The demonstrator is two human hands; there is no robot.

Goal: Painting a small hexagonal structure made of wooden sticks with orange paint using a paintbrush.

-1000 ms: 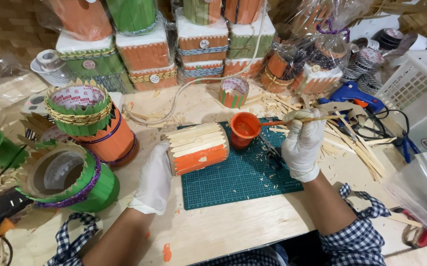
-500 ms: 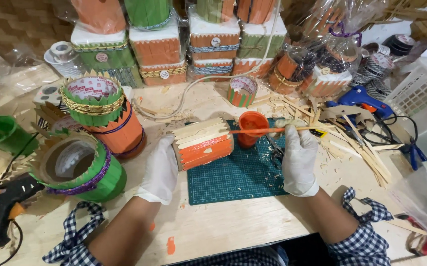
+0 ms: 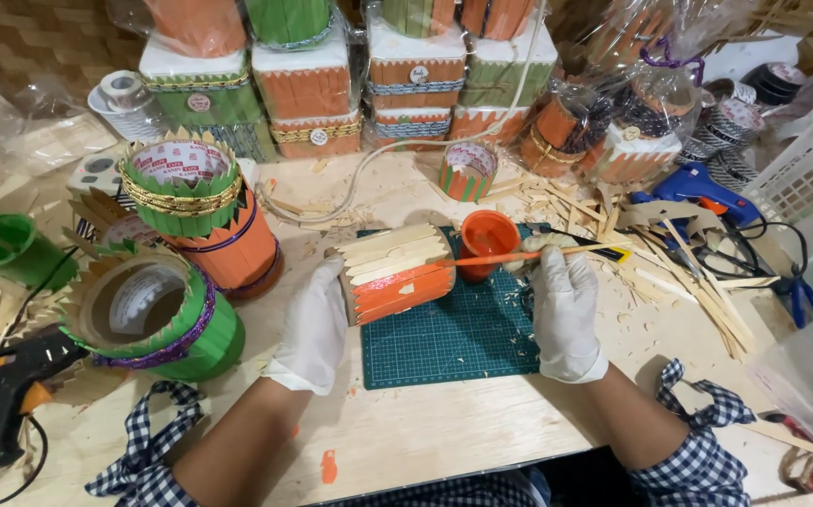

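On the bench [image 3: 444, 441], over the green cutting mat [image 3: 453, 338], a stick-clad cylinder [image 3: 397, 272] is gripped by the gloved left hand [image 3: 317, 324]. The brush [image 3: 519, 255] — pinched in the right hand [image 3: 564, 305] — has been lowered since a second ago, tip now at the cylinder's edge beside the orange paint cup [image 3: 486, 239] — painting judged underway, about half coated.

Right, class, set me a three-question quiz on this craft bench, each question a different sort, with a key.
1. True or false: the left hand rests on the cylinder clad in wooden sticks, part painted orange.
2. What does the right hand hold? A) the blue glue gun B) a thin paintbrush with an orange-stained handle C) scissors
3. Fill in: the small round pot of orange paint stands on the dark green ____ mat.

Key: 1 true; 2 B; 3 cutting.
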